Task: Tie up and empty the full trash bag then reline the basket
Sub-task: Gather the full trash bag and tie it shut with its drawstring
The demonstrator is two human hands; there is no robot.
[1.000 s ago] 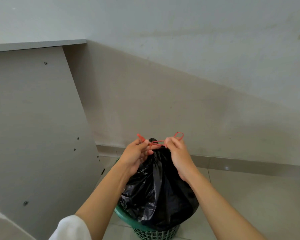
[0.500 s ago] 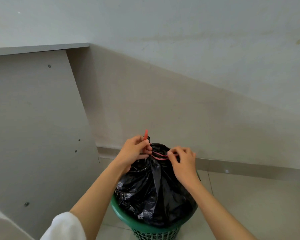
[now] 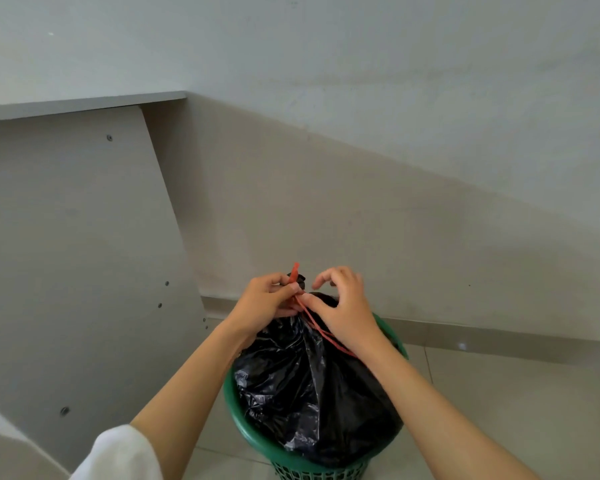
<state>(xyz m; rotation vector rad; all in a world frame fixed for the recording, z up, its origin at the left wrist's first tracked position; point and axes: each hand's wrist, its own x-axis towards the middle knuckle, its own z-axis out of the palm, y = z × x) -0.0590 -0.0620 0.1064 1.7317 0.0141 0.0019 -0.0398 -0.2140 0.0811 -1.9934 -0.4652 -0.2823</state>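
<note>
Currently knotting. Left hand (image 3: 267, 303) grip pinches red drawstring (image 3: 294, 272) at trash bag (image 3: 309, 393) neck; right hand (image 3: 345, 315) grip: cannot tell. Next, judged: cinch knot, then lift bag from basket (image 3: 229, 400).

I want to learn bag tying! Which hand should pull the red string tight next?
Probably the left hand: it pinches the red string at the neck of the black bag. The right hand arches over it, index finger lifted, gripping nothing visible.
</note>
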